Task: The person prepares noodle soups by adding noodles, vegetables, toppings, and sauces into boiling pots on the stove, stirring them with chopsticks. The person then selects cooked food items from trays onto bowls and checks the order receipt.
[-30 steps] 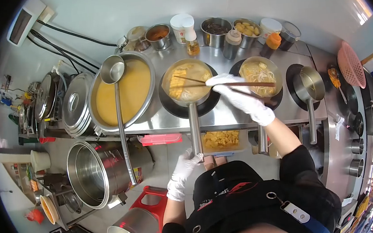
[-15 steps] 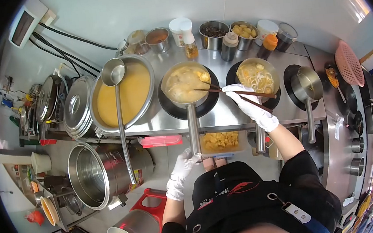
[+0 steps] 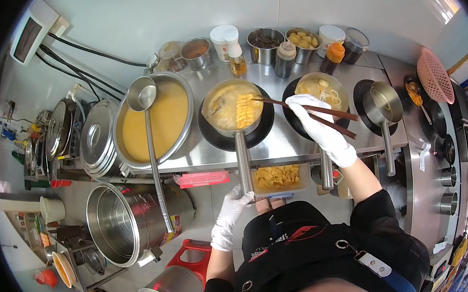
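Note:
In the head view, my left hand [image 3: 232,208], in a white glove, is closed round the handle end of a metal saucepan [image 3: 242,159]. The pan sits on a black burner and holds cloudy broth. My gloved right hand [image 3: 323,132] grips a pair of brown chopsticks [image 3: 338,112]. Their tips are at a yellow ridged piece of food [image 3: 246,111] on the right side of the broth; whether they pinch it I cannot tell. Partly behind my right hand stands a second saucepan [image 3: 326,174] with noodles in broth.
A wide pot of yellow broth [image 3: 188,102] stands left, with a long ladle [image 3: 153,153] across it. To the right is a third saucepan [image 3: 388,146]. Squeeze bottles [image 3: 285,61] and several tubs line the back. Below the counter are a yellow-filled container [image 3: 277,178] and a steel drum [image 3: 159,216].
The chopstick tips and my right hand have moved slightly up. The yellow ridged piece now shows much more above the broth. My left hand stays on the handle.

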Motion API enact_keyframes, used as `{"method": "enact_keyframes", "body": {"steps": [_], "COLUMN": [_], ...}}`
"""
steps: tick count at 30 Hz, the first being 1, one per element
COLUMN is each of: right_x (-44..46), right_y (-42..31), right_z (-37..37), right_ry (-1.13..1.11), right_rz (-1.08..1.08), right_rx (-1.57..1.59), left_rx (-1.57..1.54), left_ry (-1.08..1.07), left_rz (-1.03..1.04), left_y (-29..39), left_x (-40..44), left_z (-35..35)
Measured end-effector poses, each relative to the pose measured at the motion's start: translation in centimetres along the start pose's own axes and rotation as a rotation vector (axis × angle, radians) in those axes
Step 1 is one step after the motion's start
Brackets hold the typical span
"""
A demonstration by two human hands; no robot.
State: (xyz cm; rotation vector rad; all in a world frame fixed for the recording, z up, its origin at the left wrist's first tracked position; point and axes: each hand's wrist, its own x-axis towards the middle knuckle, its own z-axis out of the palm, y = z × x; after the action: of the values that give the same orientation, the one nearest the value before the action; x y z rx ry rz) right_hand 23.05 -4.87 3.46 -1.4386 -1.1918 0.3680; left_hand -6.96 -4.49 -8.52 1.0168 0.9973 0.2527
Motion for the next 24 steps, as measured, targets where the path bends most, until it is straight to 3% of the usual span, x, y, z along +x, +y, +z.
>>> {"method": "enact_keyframes", "body": {"steps": [4, 9, 11, 15, 19, 24], "right_x": [0.1, -0.1, 0.2, 0.9, 0.2, -1.3], "right_y": [1.2, 1.9, -0.3, -2.8, -1.5, 0.5], "right_z": [1.8, 3.2, 2.4, 1.2, 2.7, 3.8], "right_ry": [-0.116, -0.102, -0.043, 0.009, -0.072, -0.113], "right_rz": [0.051, -0.201, -0.052, -0.091, 0.039, 0.012], "right_rx": [-0.050, -0.121, -0.122, -0.129, 0.087, -0.021], "left_rx": [-0.014, 0.020, -0.010, -0.018, -0.019, 0.012], "left_ry": [-0.004, -0.016, 0.014, -0.023, -0.042, -0.059], "left_rz": [0.016, 0.060, 0.036, 0.043, 0.059, 0.063], "left_y": [0.6, 0.2, 0.4, 0.8, 0.8, 0.9], "left_x": [-0.3, -0.1, -0.3, -0.4, -0.3, -0.4], "left_z": [0.4, 0.1, 0.3, 0.3, 0.1, 0.2]}}
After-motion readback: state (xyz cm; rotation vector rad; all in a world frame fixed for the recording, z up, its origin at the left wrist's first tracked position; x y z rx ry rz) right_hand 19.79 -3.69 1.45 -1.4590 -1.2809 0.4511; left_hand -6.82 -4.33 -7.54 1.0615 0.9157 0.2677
